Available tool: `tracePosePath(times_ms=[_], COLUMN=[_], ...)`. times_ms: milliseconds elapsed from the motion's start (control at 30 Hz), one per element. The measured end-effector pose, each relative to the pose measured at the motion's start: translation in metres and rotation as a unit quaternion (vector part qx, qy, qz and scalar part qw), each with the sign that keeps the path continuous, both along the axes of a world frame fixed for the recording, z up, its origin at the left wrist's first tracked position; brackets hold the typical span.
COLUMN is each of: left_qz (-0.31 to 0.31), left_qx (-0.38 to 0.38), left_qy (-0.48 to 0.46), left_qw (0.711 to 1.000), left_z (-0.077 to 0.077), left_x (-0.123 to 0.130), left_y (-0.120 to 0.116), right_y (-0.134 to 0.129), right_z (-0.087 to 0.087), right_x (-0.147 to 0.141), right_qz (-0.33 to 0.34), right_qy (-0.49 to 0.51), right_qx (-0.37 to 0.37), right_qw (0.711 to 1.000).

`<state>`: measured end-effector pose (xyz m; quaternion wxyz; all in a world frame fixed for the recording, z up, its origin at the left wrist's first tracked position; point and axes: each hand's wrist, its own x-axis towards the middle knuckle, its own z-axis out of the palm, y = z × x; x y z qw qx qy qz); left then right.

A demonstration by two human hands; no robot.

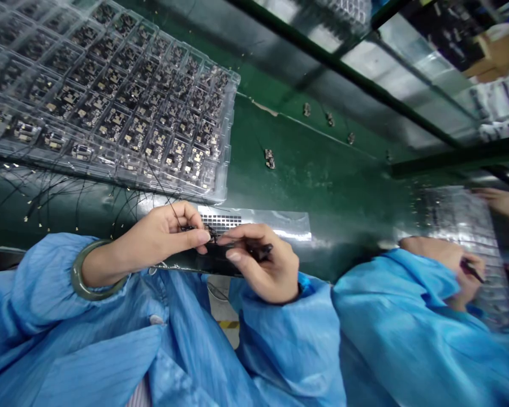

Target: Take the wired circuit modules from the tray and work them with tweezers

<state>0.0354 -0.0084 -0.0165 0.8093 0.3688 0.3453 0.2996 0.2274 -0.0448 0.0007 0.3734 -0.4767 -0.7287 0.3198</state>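
Currently pinching thin-wired black component (207, 232) between thumb and fingertips of left hand (156, 243), grip narrow; right hand (261, 265) closing tightly around black tool (258, 251), exact type unclear, tip meeting component. Component sitting just above silver foil sheet (258, 221), near clear blister tray (227, 169). Tray cells appearing mostly filled with circuit modules (114, 124); few loose modules (270, 159) lying on green bench (305, 181).

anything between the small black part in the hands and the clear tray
Nothing upright. A flat silver foil sheet with a black grid lies on the green bench between the small black part and the clear tray of modules, and a thin black wire crosses there.
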Motion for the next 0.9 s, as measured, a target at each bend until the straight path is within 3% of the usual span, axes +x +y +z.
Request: tracePosePath(times_ms=[167, 300, 500, 900], left_qz=[0.065, 0.071, 0.061, 0.069], left_qx=[0.008, 0.004, -0.018, -0.055], left_qy=[0.001, 0.014, -0.015, -0.049], left_qw=[0.998, 0.997, 0.998, 0.995], left_z=[-0.003, -0.004, -0.005, -0.004], left_x=[0.001, 0.000, -0.001, 0.000], left_y=[-0.001, -0.001, -0.002, 0.000], right_y=[-0.010, -0.009, -0.003, 0.003], right_z=[-0.022, -0.030, -0.020, -0.019], right_x=[-0.024, -0.038, -0.035, -0.029], right_qz=[-0.114, -0.167, -0.143, -0.099], right_qy=[0.052, 0.099, 0.084, 0.087], right_qx=[-0.014, 0.027, 0.062, -0.014], right_qw=[0.992, 0.981, 0.984, 0.991])
